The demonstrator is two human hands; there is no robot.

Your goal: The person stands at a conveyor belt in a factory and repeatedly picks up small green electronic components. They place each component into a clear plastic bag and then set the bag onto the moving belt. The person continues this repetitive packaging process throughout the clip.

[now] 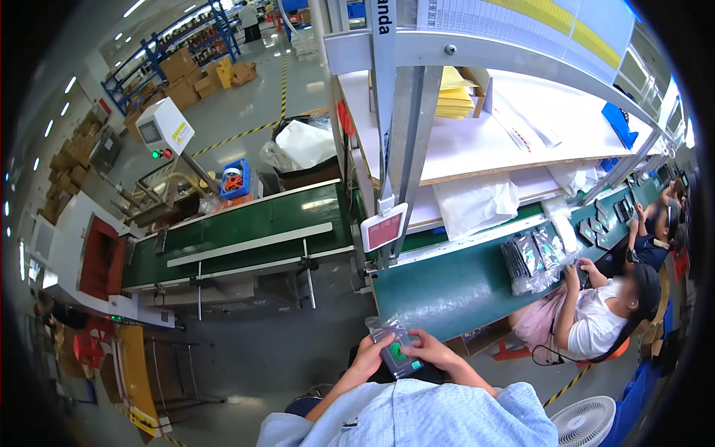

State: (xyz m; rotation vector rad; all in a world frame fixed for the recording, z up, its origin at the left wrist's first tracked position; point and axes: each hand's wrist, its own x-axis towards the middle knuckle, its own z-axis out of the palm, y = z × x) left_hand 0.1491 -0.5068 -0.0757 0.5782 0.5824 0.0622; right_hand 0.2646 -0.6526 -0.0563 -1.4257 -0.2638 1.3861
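Close to my body, just off the front edge of the green worktable, I hold a flat dark packet point(392, 365) with green print and a clear plastic bag around it. My left hand point(369, 355) is closed on its left side, thumb on the upper face. On the packet's right side my right hand point(430, 349) grips it, with its fingertips over the green print. The bag's loose clear end sticks up past the far edge of the packet. What exactly lies inside the bag I cannot make out.
The green worktable point(417, 292) runs off to the right, bearing a pile of similar bagged packets point(527, 257). A co-worker point(596, 316) sits there. Left stands a green conveyor point(246, 232) leading to a white machine point(82, 238). A metal post point(410, 149) rises ahead; a fan point(587, 422) stands lower right.
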